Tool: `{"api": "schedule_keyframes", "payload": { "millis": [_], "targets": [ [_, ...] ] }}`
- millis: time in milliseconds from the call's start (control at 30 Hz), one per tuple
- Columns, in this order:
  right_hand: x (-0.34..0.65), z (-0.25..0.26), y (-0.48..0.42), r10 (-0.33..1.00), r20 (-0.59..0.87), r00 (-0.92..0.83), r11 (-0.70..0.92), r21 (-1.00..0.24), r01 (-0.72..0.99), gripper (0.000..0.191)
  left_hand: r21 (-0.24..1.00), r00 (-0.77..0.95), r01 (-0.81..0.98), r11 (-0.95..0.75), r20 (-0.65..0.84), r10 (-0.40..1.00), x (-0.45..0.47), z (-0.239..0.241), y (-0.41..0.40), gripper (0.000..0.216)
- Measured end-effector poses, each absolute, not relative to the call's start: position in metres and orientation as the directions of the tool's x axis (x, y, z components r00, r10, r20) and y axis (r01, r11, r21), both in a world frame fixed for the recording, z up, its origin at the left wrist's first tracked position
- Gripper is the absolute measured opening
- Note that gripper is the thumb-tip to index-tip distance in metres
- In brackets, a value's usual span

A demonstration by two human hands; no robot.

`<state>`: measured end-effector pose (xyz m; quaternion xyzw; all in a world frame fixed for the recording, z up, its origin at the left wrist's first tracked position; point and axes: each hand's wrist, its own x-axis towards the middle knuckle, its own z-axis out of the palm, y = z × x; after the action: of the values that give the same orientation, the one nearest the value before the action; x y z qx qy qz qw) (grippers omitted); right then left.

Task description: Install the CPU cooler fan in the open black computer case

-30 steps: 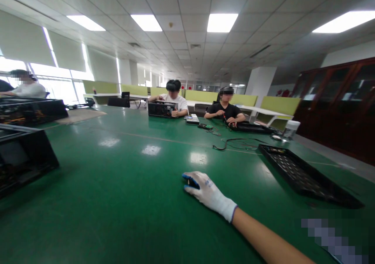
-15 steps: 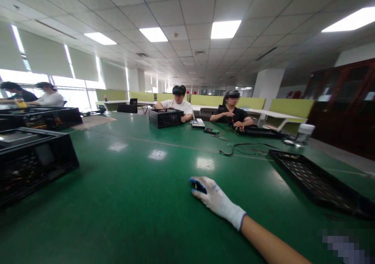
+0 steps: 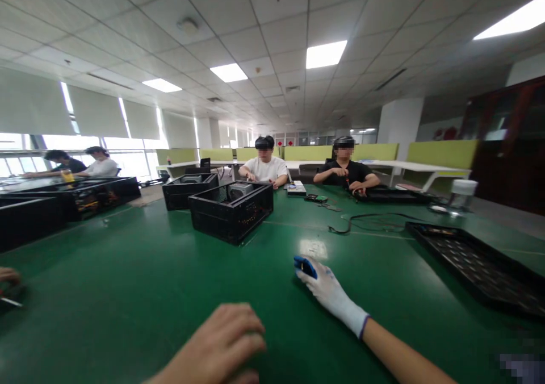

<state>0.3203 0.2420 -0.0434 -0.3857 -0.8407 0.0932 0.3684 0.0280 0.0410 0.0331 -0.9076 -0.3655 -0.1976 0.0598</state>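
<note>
My right hand [image 3: 330,290], in a white glove with blue-coated fingers, rests on the green tabletop [image 3: 140,299]. Its fingers are curled, with a gap between them and the thumb. A small pale spot shows in that gap, too small to name. My bare left hand [image 3: 221,344] is low in the middle, slightly blurred. Its bent fingers are apart and point right, and I see nothing in them. Beyond both hands stands an open black computer case [image 3: 232,211] with a grey power supply [image 3: 240,190] inside.
Another black case [image 3: 187,191] stands behind the first, with more at left. Another person's hand [image 3: 9,279] is beside a thin metal rod [image 3: 11,302]. At right lie a black panel [image 3: 472,264], cables [image 3: 349,220] and a clear jar [image 3: 462,196]. Two people sit across the table.
The view has shifted. My left hand has come in from below, and another hand at the far left. Two cases now stand mid-table, where one showed before. My right hand keeps its pose.
</note>
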Motion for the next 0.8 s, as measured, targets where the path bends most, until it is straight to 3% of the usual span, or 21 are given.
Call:
{"api": "schedule_keyframes", "payload": {
  "millis": [67,133,233,400,600,700,800],
  "targets": [
    [0.321,-0.048,0.242,0.674,0.549,-0.495,0.726,-0.366,0.582,0.023,-0.051,0.538,0.819,-0.572,0.418,0.732,-0.007,0.064,0.098,0.038],
    [0.321,-0.052,0.244,0.653,0.54,-0.531,0.741,-0.311,0.595,0.026,-0.092,0.439,0.889,-0.448,0.451,0.778,-0.043,0.098,0.158,0.06],
    [0.319,-0.061,0.249,0.682,0.523,-0.512,0.71,-0.304,0.635,0.034,-0.125,0.322,0.946,-0.3,0.468,0.823,-0.084,0.133,0.24,0.073],
    [0.316,-0.077,0.262,0.687,0.518,-0.509,0.694,-0.258,0.673,0.043,-0.14,0.195,0.978,-0.152,0.382,0.903,-0.106,0.129,0.319,0.046],
    [0.315,-0.071,0.259,0.663,0.517,-0.541,0.698,-0.164,0.697,0.042,-0.154,0.173,0.98,-0.127,0.335,0.926,-0.091,0.121,0.312,0.041],
    [0.316,-0.058,0.255,0.71,0.512,-0.484,0.662,-0.25,0.706,0.037,-0.154,0.159,0.982,-0.113,0.328,0.931,-0.058,0.125,0.273,0.046],
    [0.32,-0.044,0.253,0.764,0.527,-0.372,0.619,-0.436,0.654,0.032,-0.127,0.132,0.987,-0.094,0.336,0.932,-0.013,0.123,0.198,0.057]
  ]
}}
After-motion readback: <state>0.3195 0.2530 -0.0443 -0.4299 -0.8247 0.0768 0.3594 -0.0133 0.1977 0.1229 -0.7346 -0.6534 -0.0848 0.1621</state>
